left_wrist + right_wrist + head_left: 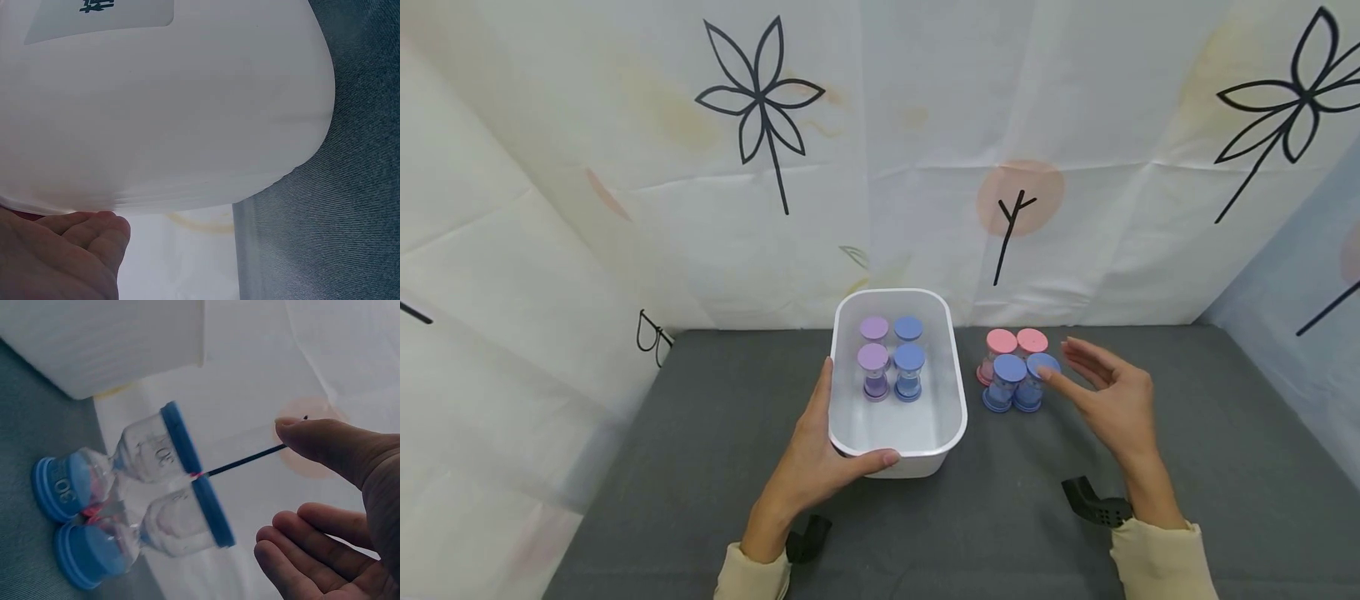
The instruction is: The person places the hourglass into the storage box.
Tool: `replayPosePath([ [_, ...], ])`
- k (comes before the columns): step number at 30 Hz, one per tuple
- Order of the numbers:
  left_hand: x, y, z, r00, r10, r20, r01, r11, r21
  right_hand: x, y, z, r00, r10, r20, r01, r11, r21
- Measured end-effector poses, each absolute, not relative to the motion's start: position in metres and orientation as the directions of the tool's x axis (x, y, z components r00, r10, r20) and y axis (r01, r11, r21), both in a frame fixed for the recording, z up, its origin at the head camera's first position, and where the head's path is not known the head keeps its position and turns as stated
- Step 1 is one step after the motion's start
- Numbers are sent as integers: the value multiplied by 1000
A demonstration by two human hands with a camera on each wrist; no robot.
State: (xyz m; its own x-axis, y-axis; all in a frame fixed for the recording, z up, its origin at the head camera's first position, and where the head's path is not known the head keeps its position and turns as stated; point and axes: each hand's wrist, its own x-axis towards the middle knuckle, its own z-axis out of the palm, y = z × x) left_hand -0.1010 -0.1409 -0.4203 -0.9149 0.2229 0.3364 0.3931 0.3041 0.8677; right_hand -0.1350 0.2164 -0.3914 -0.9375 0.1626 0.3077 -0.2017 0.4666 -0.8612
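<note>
My left hand [811,458] rests at the near left corner of a white plastic tub [936,408], fingers along its left side and thumb across its front rim. In the left wrist view the fingertips touch the tub's wall [187,125]. Inside the tub stand two purple-capped hourglasses [873,358] and two blue-capped hourglasses [909,358]. Right of it, two more blue hourglasses [1009,369] stand upright, with two pink hourglasses [1002,342] behind. My right hand [1112,408] hovers beside the right blue hourglass, thumb and fingers spread. The right wrist view shows a gap between fingertips and hourglass [187,515].
A dark grey cloth [700,500] covers the table. White patterned fabric [910,208] hangs behind it and along the left. Black wrist straps [1097,504] show near both cuffs.
</note>
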Motion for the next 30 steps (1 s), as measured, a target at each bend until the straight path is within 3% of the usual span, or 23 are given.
replayPosePath([
  [14, -85, -132, -386, -938, 203, 282, 334, 305, 892, -147, 219, -424, -947, 177, 270, -155, 484, -861],
  [30, -98, -141, -419, -936, 197, 291, 343, 330, 879, -150, 218, -430, -967, 123, 225, -140, 482, -865],
])
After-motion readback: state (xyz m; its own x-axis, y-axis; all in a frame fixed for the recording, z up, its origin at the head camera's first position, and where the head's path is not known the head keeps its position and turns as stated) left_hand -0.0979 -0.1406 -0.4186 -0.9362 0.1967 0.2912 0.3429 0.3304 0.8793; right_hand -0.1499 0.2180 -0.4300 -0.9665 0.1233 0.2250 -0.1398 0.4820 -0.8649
